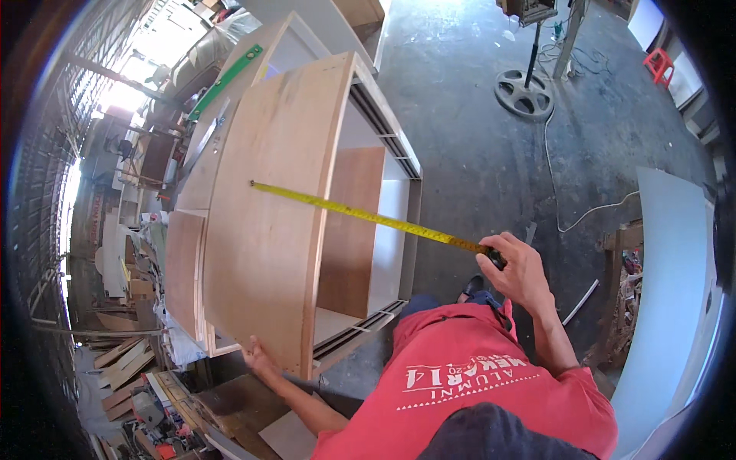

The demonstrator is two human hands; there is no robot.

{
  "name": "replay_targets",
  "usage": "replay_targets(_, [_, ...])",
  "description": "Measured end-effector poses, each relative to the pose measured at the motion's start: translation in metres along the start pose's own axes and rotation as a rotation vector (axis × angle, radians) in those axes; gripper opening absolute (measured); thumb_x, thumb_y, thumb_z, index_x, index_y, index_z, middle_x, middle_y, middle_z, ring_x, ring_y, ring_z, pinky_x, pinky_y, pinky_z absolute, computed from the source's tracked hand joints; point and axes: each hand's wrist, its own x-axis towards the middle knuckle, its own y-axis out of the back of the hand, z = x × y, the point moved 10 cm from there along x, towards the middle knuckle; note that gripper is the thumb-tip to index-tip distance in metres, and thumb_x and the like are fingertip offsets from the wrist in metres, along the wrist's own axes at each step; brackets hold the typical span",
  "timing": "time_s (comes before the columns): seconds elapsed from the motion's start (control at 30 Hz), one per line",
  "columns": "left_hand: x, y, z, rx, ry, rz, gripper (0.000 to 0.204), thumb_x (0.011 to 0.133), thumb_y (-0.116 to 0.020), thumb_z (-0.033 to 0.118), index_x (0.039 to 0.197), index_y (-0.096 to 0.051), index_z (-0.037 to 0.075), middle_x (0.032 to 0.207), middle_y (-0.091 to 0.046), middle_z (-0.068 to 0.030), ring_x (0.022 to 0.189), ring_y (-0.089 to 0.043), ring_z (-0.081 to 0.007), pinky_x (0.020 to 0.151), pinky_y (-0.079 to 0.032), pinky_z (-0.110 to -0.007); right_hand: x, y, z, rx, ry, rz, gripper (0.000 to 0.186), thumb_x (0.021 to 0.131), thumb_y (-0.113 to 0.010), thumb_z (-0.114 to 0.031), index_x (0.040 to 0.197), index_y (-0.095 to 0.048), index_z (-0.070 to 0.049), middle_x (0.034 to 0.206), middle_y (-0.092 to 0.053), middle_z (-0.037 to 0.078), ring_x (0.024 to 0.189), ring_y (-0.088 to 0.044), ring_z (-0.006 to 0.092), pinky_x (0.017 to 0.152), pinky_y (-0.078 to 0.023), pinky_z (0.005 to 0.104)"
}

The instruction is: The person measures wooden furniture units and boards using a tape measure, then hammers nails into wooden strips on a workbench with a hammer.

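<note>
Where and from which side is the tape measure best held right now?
Probably by its dark case, from the right, where the right hand wraps it. The thin yellow blade runs out leftward across the cabinet, so the compact case seems the firmer hold, and a grip from the right keeps the blade unobstructed.

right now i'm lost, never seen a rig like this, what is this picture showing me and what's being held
There's no machine here, just a person's two bare hands. The single picture comes from a wide camera worn on the head, looking down, so straight edges bend near the rim. The right hand holds a tape measure, its yellow strip stretched out over a wooden cabinet. The left hand is at the cabinet's edge. Beyond, a green level lies on another wooden panel.
</note>
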Motion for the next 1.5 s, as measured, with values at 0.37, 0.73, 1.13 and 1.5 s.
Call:
replay_targets(0.37, [-0.081,-0.25,0.286,-0.061,-0.849,0.07,0.048,0.098,-0.061,0.012,0.14,-0.048,-0.005,0.131,-0.061,-0.0173,0.113,-0.06,-0.0273,0.1,-0.048,-0.038,0.111,0.046,0.08,0.249,-0.015,0.087,0.027,0.091,-0.065,-0.032,0.106,-0.071,-0.011,0.101,-0.07,0.012,0.092,-0.067,0.034,0.081,-0.053,0.0426])
replay_targets(0.73, [-0.331,-0.732,0.455,-0.058,-0.718,-1.44,0.047,0.091,-0.058,0.002,0.137,-0.054,-0.005,0.136,-0.061,-0.0201,0.127,-0.057,-0.0299,0.108,-0.042,-0.038,0.172,0.194,0.197,0.032,-0.397,0.553,0.03,0.093,-0.062,-0.035,0.11,-0.07,-0.011,0.105,-0.069,0.012,0.1,-0.065,0.0349,0.085,-0.052,0.0432])
replay_targets(1.13, [-0.717,-0.966,0.478,0.439,-1.22,-2.271,0.053,0.09,-0.068,0.016,0.14,-0.056,0.004,0.136,-0.061,-0.0191,0.127,-0.058,-0.0308,0.107,-0.043,-0.038,0.12,0.348,0.37,0.187,-0.762,1.285,0.029,0.092,-0.065,-0.029,0.108,-0.07,-0.005,0.098,-0.072,0.016,0.092,-0.07,0.0319,0.081,-0.054,0.0377])
replay_targets(1.5, [-0.791,-1.299,0.298,1.201,-0.654,-1.916,0.041,0.087,-0.069,0.022,0.122,-0.065,0.001,0.089,-0.069,-0.0119,0.074,-0.066,-0.0236,0.062,-0.052,-0.039,0.106,0.616,0.531,0.229,-0.927,1.488,0.029,0.091,-0.066,-0.027,0.114,-0.066,-0.008,0.088,-0.069,0.015,0.079,-0.068,0.0302,0.072,-0.051,0.0419])
